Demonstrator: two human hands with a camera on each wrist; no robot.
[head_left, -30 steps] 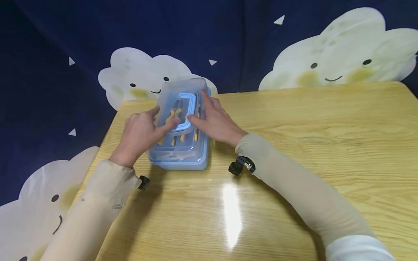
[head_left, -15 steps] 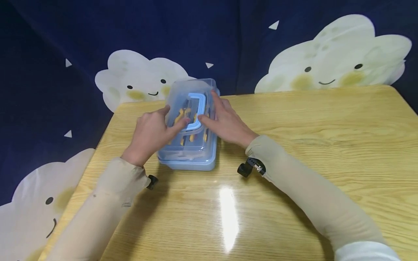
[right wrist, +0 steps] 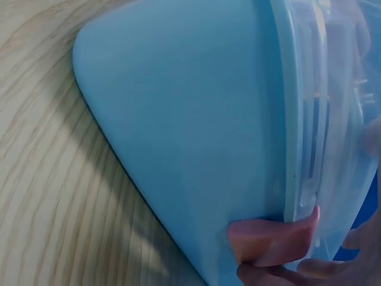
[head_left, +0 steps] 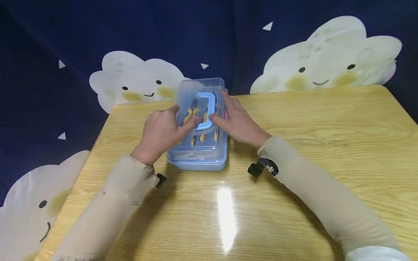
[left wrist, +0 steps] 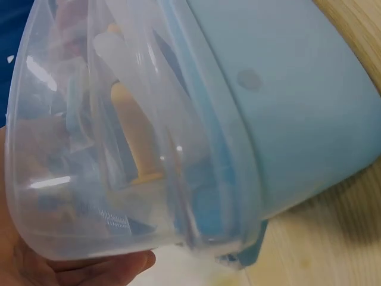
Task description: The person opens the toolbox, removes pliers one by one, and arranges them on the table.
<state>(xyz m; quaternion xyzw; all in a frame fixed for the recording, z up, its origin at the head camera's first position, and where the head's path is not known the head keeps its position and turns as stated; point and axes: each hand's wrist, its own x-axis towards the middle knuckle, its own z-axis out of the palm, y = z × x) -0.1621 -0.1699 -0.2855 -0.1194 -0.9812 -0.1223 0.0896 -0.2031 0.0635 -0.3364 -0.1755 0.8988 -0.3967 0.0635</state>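
Observation:
A light-blue plastic storage box (head_left: 201, 166) with a clear lid and a blue folding handle (head_left: 211, 105) stands toward the back of the table. My left hand (head_left: 161, 128) holds its left side, thumb over the lid; the left wrist view shows fingers under the lid's edge. On the other side, my right hand (head_left: 241, 123) grips the box with the thumb on the lid near the handle. The right wrist view has its fingertips at a pink side latch (right wrist: 271, 241). Yellow pieces (head_left: 188, 116) and a tan handle-like piece (left wrist: 134, 131) show through the lid.
The wooden table (head_left: 326, 145) extends to the right and front, with a bright reflection (head_left: 226, 217) before the box. Behind hangs a dark blue curtain (head_left: 196, 36) with smiling clouds. Each sleeved wrist carries a small black camera (head_left: 256, 169).
The storage box has slid to the right along the table, both hands moving with it in the same hold. The head view has shifted slightly.

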